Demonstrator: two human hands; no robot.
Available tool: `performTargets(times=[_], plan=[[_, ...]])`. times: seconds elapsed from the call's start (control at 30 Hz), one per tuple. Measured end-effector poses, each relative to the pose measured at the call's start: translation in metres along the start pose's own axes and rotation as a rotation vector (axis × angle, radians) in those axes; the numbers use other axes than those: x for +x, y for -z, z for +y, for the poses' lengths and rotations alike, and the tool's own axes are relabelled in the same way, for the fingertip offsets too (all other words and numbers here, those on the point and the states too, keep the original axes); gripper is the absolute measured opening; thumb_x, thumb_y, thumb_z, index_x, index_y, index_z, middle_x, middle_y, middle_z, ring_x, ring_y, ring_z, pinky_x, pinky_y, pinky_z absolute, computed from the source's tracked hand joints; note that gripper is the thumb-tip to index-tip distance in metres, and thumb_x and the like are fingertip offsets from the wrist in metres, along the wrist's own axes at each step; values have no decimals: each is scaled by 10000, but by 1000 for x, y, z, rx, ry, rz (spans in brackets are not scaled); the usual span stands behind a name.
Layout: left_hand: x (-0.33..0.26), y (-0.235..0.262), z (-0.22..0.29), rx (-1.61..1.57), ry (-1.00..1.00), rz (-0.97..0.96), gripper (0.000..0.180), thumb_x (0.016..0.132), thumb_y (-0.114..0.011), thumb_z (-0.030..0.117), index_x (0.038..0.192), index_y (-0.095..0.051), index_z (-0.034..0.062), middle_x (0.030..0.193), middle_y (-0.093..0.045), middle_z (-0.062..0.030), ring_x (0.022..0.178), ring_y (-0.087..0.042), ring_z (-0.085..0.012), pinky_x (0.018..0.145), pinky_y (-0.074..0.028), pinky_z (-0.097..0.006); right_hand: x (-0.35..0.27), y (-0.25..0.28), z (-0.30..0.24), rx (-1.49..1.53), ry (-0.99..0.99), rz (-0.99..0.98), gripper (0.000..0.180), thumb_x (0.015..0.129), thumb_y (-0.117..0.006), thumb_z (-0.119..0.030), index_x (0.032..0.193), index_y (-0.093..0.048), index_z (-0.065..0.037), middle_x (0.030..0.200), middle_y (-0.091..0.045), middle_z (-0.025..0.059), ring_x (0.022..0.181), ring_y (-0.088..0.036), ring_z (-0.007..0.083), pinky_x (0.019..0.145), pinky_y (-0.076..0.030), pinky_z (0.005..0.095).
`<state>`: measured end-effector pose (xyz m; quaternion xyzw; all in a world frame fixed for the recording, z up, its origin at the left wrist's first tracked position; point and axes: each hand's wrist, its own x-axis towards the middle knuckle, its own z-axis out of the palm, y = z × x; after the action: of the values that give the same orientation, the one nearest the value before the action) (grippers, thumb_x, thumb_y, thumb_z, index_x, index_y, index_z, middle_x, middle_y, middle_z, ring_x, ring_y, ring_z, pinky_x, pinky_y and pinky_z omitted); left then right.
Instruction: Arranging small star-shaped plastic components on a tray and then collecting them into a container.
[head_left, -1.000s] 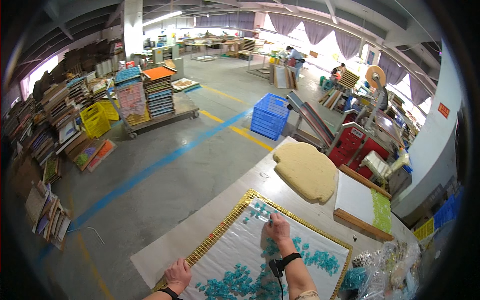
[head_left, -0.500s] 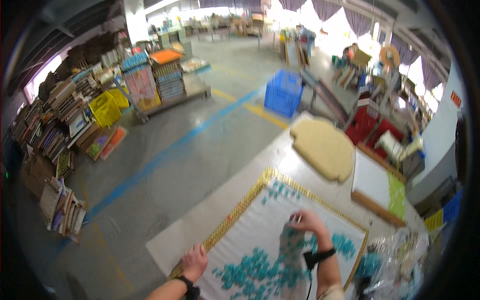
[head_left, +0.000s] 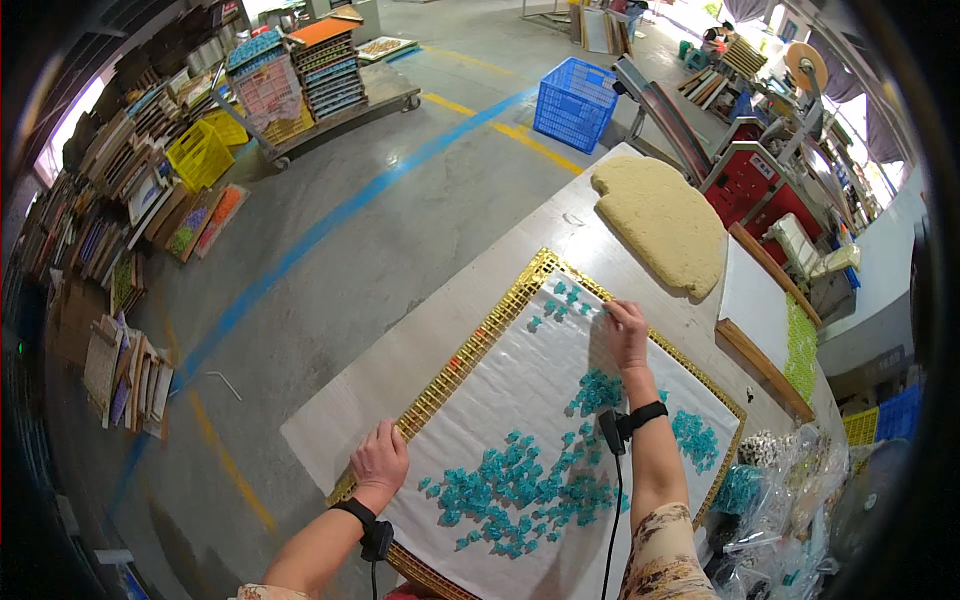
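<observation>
A tilted rectangular panel with a gold mosaic-like border (head_left: 470, 357) lies on the table, its middle covered by a white sheet (head_left: 480, 410). Teal pieces are spread over the sheet in clusters, the largest cluster (head_left: 510, 485) toward the near side. My left hand (head_left: 380, 458) is closed over the panel's left border, fingers curled at the edge. Near the far right border my right hand (head_left: 626, 330) is pinched, touching the sheet beside a small far cluster (head_left: 563, 300). Whatever lies between its fingertips is too small to make out. Both wrists wear black straps with cables.
A flat tan slab (head_left: 665, 225) lies farther along the table (head_left: 580, 215). Beyond the panel's right side is a wood-edged white-and-green board (head_left: 765, 315). Clear plastic bags (head_left: 790, 500) crowd the near right. A blue crate (head_left: 575, 103) and a loaded trolley (head_left: 375, 95) stand on the floor.
My right hand has moved from over the middle of the sheet to its far right edge. The head view has tilted down; my left hand stays on the border.
</observation>
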<state>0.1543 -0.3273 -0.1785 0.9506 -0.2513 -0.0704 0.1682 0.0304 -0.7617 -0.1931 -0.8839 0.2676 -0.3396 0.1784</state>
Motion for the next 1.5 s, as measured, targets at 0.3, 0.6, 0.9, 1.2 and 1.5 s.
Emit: performTargets(times=[0.3,0.6,0.9,1.2,1.5], plan=[[0,1,1,-4,-36,39,192,905,-485,219,1040,-561,105,898,-651,-150,813,-629,-371,683,-495,-495,-1,17,-32,136,-20,-224,201,794,-658,-81,993,-680,-95,981,-624,84,872,-613,261,757,-502,359],[1,1,-2,-30,-14,-4,208,914,-469,213,1060,-558,96,932,-645,-156,844,-618,-379,707,-486,-498,21,-27,-24,52,3,-128,162,792,-664,-58,950,-636,-84,861,-608,86,797,-597,291,706,-497,383],[2,2,0,-28,-29,-1,189,908,-480,214,1039,-553,98,928,-641,-150,844,-623,-368,714,-501,-483,33,-9,-42,-22,131,-114,307,763,-650,-84,1069,-641,-109,969,-619,88,957,-599,266,784,-512,368],[2,1,-3,-35,-17,-24,205,899,-489,215,1054,-555,97,926,-643,-150,844,-622,-372,699,-494,-492,48,-27,-36,112,298,-293,203,823,-592,-31,1019,-635,-62,1058,-667,68,1026,-576,293,874,-500,372],[2,1,-2,-42,-34,16,206,895,-494,208,1056,-554,93,906,-639,-150,831,-620,-371,691,-494,-492,29,-12,-44,308,113,-311,310,700,-659,-72,1009,-653,-68,952,-587,93,909,-570,298,785,-493,357]])
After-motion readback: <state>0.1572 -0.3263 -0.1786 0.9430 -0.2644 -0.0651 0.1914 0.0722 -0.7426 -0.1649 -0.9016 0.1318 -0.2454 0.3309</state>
